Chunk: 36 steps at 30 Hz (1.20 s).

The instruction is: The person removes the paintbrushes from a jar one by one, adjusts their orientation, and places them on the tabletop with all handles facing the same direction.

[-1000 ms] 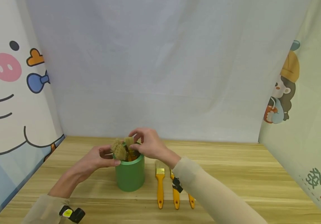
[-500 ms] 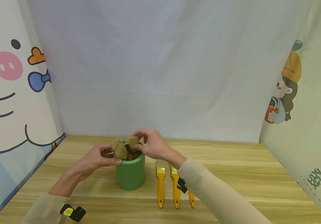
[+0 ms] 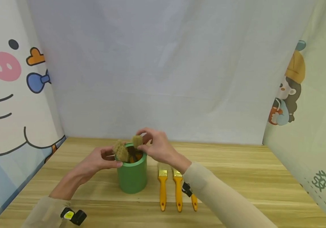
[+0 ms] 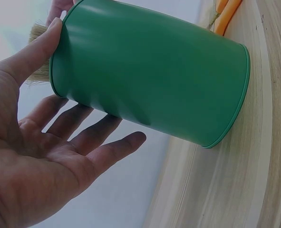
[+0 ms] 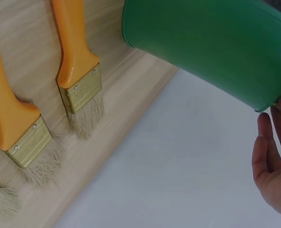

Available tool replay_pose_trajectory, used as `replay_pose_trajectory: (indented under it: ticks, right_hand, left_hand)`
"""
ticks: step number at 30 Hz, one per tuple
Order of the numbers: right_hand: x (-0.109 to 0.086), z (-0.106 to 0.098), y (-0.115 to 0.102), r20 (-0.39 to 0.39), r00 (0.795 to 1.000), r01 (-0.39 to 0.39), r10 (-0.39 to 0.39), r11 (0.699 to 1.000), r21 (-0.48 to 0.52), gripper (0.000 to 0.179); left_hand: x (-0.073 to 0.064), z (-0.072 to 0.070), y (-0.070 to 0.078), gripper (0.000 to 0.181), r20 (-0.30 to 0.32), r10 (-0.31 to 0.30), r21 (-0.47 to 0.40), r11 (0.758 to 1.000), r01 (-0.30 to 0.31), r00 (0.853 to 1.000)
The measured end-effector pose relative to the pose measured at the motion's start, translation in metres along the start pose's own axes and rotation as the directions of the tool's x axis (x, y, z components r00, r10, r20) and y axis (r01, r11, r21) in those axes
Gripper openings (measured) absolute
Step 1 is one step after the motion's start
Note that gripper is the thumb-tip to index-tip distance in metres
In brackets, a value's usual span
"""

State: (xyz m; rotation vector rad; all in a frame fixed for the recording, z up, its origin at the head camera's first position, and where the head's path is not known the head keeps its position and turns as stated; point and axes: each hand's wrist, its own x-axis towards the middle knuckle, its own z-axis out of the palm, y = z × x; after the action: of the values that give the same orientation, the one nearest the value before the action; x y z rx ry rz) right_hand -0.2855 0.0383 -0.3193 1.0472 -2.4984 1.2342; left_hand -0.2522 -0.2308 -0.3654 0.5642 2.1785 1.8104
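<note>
A green cylindrical pot (image 3: pixel 132 179) stands upright on the wooden table with brushes inside. My left hand (image 3: pixel 98 160) holds its left side; in the left wrist view the thumb lies at the rim and the fingers (image 4: pixel 93 133) touch the wall. One paintbrush (image 3: pixel 120 152) leans bristles-up at the pot's left rim. My right hand (image 3: pixel 160 147), over the right rim, pinches another paintbrush (image 3: pixel 137 141) whose bristles point up; its handle is hidden in the pot. In the right wrist view the right fingers are partly cut off by the frame edge.
To the pot's right lie three orange-handled paintbrushes, bristles away from me: a near one (image 3: pixel 163 190), a middle one (image 3: pixel 178 191) and one (image 3: pixel 194 202) mostly under the right sleeve. A pale cloth wall (image 3: pixel 163 79) rises behind the table, with printed cloths at both sides.
My right hand has shifted slightly to the right with the pinched paintbrush, whose bristles moved from the pot's middle toward its back right rim. The left hand and the pot stay in place.
</note>
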Motion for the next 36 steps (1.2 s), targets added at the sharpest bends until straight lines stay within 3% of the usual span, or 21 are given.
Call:
replay_pose_trajectory:
  ticks: [10, 16, 36]
  right_hand:
    - [-0.001, -0.016, -0.006, -0.077, 0.996, 0.057, -0.048, 0.991, 0.122, 0.04]
    - [-0.001, -0.026, -0.007, -0.125, 0.989, 0.099, -0.076, 0.977, 0.188, 0.04]
    - [0.001, -0.062, -0.024, -0.26, 0.94, 0.279, -0.221, 0.937, 0.21, 0.04]
  left_hand:
    - [0.001, 0.002, 0.003, 0.073, 0.005, 0.009, 0.0, 1.0, -0.009, 1.0]
    - [0.001, 0.003, 0.004, 0.073, -0.017, -0.019, 0.002, 1.0, 0.019, 1.0]
    - [0.002, 0.004, 0.002, 0.075, -0.013, -0.02, -0.005, 1.0, 0.02, 1.0]
